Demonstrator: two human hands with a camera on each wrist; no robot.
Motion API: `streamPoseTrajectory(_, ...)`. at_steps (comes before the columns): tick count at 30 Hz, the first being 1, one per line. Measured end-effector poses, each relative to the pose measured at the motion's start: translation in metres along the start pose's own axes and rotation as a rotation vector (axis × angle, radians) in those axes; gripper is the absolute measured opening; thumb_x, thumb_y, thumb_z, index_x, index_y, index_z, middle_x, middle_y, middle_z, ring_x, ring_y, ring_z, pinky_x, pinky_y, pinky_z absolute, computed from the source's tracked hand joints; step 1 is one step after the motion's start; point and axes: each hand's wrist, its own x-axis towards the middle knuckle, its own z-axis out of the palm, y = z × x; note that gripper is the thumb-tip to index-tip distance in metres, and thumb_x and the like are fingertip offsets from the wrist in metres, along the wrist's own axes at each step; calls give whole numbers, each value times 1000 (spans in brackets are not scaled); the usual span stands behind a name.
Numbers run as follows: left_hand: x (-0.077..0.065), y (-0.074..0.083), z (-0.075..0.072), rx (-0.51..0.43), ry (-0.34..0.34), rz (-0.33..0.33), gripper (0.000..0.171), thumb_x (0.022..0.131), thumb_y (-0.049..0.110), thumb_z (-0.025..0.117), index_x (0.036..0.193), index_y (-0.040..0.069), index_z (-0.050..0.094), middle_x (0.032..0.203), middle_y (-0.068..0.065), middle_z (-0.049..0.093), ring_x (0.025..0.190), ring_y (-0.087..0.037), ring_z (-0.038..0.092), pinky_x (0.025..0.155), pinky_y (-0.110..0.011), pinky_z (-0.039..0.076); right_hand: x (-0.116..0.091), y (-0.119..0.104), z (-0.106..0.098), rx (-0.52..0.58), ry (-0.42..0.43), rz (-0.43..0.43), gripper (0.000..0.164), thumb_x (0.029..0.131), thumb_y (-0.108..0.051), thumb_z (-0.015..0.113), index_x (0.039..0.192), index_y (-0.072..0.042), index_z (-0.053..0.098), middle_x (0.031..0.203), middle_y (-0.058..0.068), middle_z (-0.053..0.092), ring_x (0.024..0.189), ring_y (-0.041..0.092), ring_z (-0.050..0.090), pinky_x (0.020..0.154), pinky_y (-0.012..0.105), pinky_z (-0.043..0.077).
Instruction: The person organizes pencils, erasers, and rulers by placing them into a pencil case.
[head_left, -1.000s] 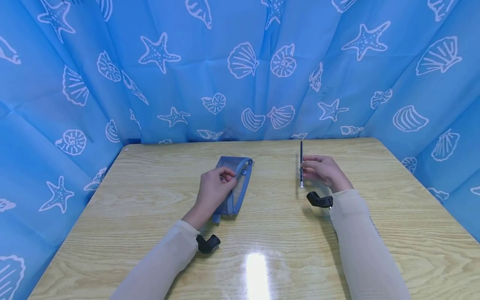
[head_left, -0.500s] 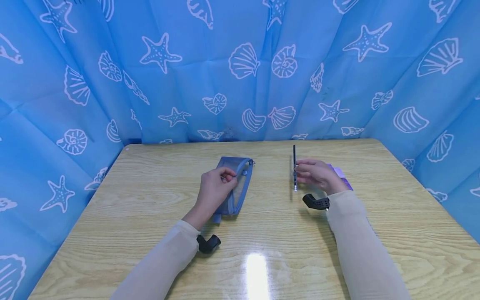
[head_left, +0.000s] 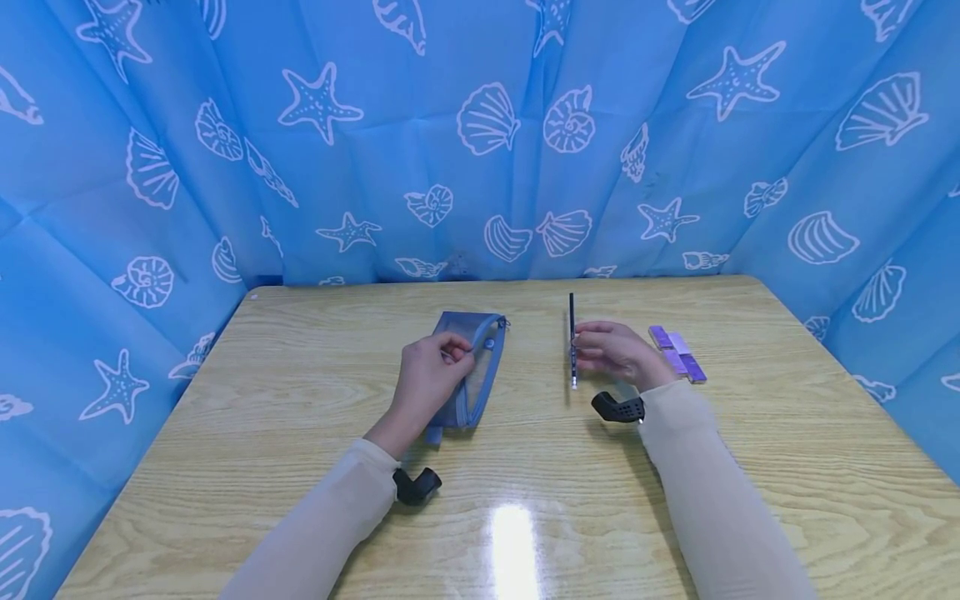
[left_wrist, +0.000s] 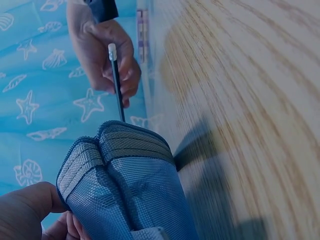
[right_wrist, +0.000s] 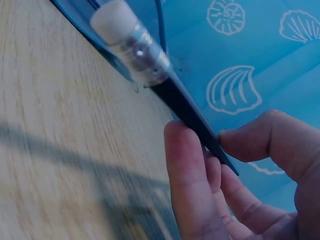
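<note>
A blue mesh zip pouch (head_left: 450,408) lies left of the table's middle, its zip side gaping. My left hand (head_left: 435,367) pinches the pouch's edge between thumb and fingers, as the left wrist view also shows. Right of the pouch, my right hand (head_left: 615,354) pinches a dark pencil (head_left: 572,342) between thumb and fingers, above the table. In the right wrist view the pencil's white eraser (right_wrist: 114,21) and metal ferrule point toward the camera. The pencil and the pouch are apart.
Several purple and lilac blocks (head_left: 677,354) lie together on the wooden table (head_left: 315,367), just right of my right hand. A blue curtain (head_left: 420,150) with white shells and starfish hangs behind the table and along its sides.
My right hand has moved left with the pencil, toward the pouch. The purple blocks, hidden behind it before, now show. My left hand and the pouch have stayed in place.
</note>
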Motion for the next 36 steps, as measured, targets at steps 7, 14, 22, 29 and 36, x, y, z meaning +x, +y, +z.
streamPoseTrajectory(7,0,1,0,-1,2,1,7,84,13,67,89,14,72,75,3,65,68,-12,59,63,-27,49,3,4,6,-26,-17,-4,51,94,3,51,141,11,32,90,2,61,79,10,65,75,24,57)
streamPoseTrajectory(14,-1,1,-1,-6,1,-3,8,83,13,67,89,14,72,75,3,66,67,-11,58,63,-27,49,4,4,14,-28,-44,-2,50,94,3,50,140,11,33,89,2,62,78,10,66,74,25,58)
streamPoseTrajectory(22,0,1,-1,-8,2,-3,8,84,13,67,89,14,73,76,3,66,68,-12,59,63,-27,49,4,5,25,-45,-79,-3,48,94,1,50,139,10,34,92,4,63,80,11,65,73,25,57)
streamPoseTrajectory(29,0,1,-1,-5,4,0,8,84,14,68,90,14,73,76,3,66,68,-11,59,62,-27,48,7,8,34,-42,-100,8,47,93,2,50,137,9,35,91,4,60,79,11,65,72,24,57)
streamPoseTrajectory(36,1,0,-1,1,11,7,8,85,14,68,90,15,73,76,4,66,68,-11,59,62,-27,49,7,8,42,-47,-128,24,51,93,1,50,140,9,33,95,6,58,82,13,65,74,25,57)
